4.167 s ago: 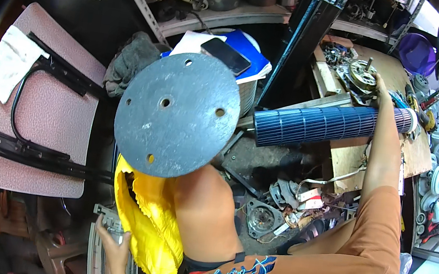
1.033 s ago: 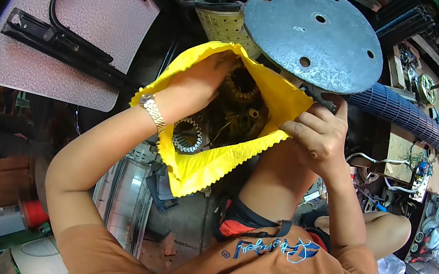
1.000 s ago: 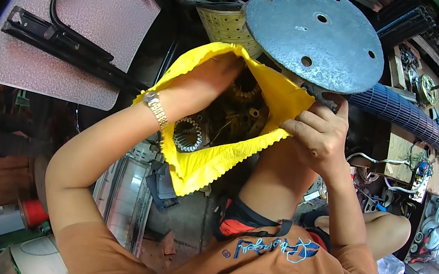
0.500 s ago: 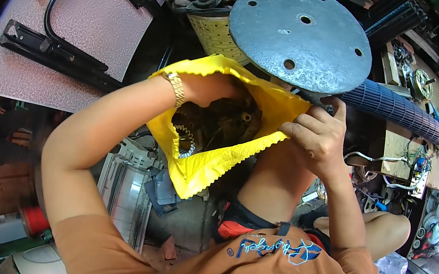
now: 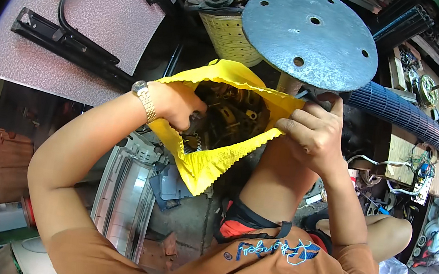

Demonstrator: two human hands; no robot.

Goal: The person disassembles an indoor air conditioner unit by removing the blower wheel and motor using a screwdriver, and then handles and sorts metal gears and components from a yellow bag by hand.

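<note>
A: So, in the head view, what is crowding the hands?

B: A round grey metal disc (image 5: 310, 35) with five holes is standing just above the yellow bag (image 5: 211, 153), overlapping its far rim. A pale perforated basket (image 5: 228, 37) with a grey rag on top is sitting behind it, and a blue cylindrical blower wheel (image 5: 402, 112) is lying to the right. One pink padded board (image 5: 73, 21) with black brackets is filling the upper left.

A: And the grips?

B: The left hand (image 5: 179, 106), with one wristwatch (image 5: 144, 98), is reaching inside the bag among dark metal parts; whether it is clenching anything, I cannot tell. The right hand (image 5: 313, 130) is pinching the bag's right edge, holding the mouth open over the person's bare knee.

A: Anything differing from half a second ago?

B: The left hand is sitting deeper; the gear-like ring seen earlier is now hidden.
</note>
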